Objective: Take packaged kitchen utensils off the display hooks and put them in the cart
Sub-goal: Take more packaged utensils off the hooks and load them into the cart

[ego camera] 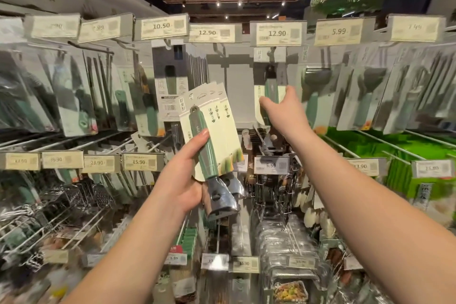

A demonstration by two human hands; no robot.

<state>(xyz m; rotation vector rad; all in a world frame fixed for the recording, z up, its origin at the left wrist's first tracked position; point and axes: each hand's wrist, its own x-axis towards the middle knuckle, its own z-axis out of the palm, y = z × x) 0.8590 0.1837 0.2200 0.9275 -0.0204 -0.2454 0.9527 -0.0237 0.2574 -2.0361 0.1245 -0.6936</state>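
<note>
Left hand (183, 181) raised before the display, fingers (203, 134) and thumb curled round a small fanned stack of packaged utensils (214, 131): pale cards, green handles, shiny metal heads pointing down below the palm. Stack tilted, card tops leaning up and left, held clear of the hooks and level with the second row of price tags

Right hand (283, 108) stretched up and forward to another packaged utensil (270, 91) of the same kind hanging on a hook (271, 53) in the top row, under the right-hand 12.90 price tag (277, 33). Fingers partly spread, thumb up at the card's right edge, other fingertips at its lower left edge; touching the package, but a firm pinch or only a touch cannot be told

Between the two 12.90 tags, a bare stretch of grey back panel (234, 81), with a dark boxed utensil (170, 76) hanging to its left under the 10.50 tag (161, 26)

Rows of further hanging packages left and right, blurred: dark and green-handled tools in clear sleeves. Lower down, more price tags (15.90, 23.90, 5.59), wire hooks, metal graters at the lower left, green packs (404, 155) at the right. Cart out of view
</note>
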